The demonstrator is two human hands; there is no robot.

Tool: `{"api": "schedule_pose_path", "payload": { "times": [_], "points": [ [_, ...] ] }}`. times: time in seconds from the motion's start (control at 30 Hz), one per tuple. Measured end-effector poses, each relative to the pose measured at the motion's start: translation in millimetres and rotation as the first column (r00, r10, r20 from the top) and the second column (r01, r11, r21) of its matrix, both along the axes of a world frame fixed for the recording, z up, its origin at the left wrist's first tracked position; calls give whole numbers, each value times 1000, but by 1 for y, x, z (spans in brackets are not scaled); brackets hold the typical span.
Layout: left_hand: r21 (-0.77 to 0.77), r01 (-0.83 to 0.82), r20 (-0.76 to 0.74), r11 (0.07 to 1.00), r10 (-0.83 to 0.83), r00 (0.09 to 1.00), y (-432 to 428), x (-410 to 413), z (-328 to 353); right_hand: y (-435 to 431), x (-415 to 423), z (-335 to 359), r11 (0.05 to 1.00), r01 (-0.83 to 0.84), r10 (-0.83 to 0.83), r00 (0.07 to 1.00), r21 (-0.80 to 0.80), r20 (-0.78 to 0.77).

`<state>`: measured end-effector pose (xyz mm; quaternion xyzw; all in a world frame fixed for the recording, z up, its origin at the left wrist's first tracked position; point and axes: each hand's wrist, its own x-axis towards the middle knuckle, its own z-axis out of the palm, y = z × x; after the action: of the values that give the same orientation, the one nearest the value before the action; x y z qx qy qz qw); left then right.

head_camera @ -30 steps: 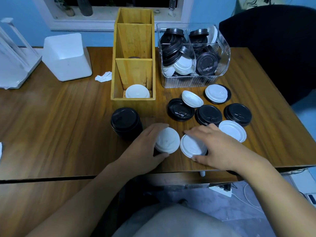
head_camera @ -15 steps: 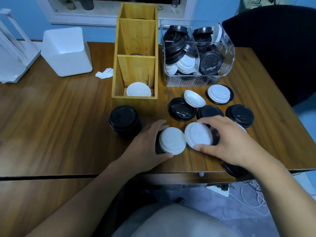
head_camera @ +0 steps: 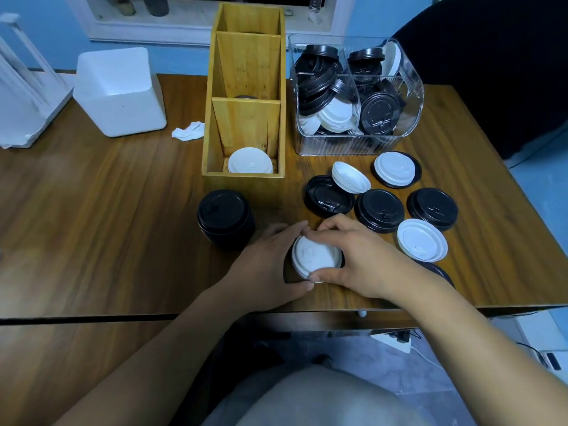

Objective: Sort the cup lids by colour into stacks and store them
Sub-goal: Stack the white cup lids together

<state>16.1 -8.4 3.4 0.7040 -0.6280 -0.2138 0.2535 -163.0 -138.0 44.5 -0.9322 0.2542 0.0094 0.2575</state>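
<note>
Low in the centre of the frame, a round white lid with a raised rim lies flat on the wooden table, something dark showing under its edge. The left hand curls round its left side and the right hand pinches its rim from the right, fingertips nearly meeting at the top. Just left stands a stack of black lids. Right of the hands lie loose black lids and loose white lids, some overlapping. Above centre, a tall wooden organiser holds stored white lids in its nearest compartment; a dark rim peeks from the one behind. At upper right, a clear ribbed bin holds jumbled black and white lids.
</note>
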Motion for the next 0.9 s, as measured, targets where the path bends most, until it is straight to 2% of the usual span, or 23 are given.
{"api": "schedule_pose_path", "payload": {
  "times": [0.17, 0.23, 0.27, 0.33, 0.37, 0.47, 0.63, 0.7, 0.83, 0.9],
  "points": [
    [-92, 0, 48, 996, 4, 999, -2, -5, -5, 5, 1, 7, 990, 9, -23, 995, -141, -98],
    [-131, 9, 39, 991, -4, 999, -2, -5, -10, 13, -7, 4, 985, 3, -10, 999, -175, -37],
    [-137, 13, 43, 990, -7, 999, -2, -5, -10, 17, -15, 3, 990, 21, -17, 999, -137, 29],
    [-115, 13, 59, 993, -7, 998, -2, -4, -9, 19, -40, 2, 990, 114, -102, 984, -82, 144],
    [-102, 8, 66, 995, -1, 998, -2, -4, -9, 18, -57, 3, 980, 166, -148, 977, -111, 153],
    [-99, -3, 64, 995, 9, 998, -2, -4, -8, 17, -108, 7, 947, 222, -215, 975, -231, 58],
    [-129, -10, 78, 992, 20, 997, -3, -6, -6, 8, -157, -3, 919, 260, -292, 954, -296, -67],
    [-130, -10, 81, 991, 21, 997, -3, -7, -5, -3, -167, 1, 910, 284, -316, 947, -302, -63],
    [-126, -8, 88, 992, 19, 996, -3, -7, -5, -17, -157, 14, 892, 368, -365, 929, -261, 59],
    [-118, -7, 86, 993, 17, 996, -3, -7, -5, -25, -142, 16, 847, 406, -411, 910, -345, 62]
  ]
}}
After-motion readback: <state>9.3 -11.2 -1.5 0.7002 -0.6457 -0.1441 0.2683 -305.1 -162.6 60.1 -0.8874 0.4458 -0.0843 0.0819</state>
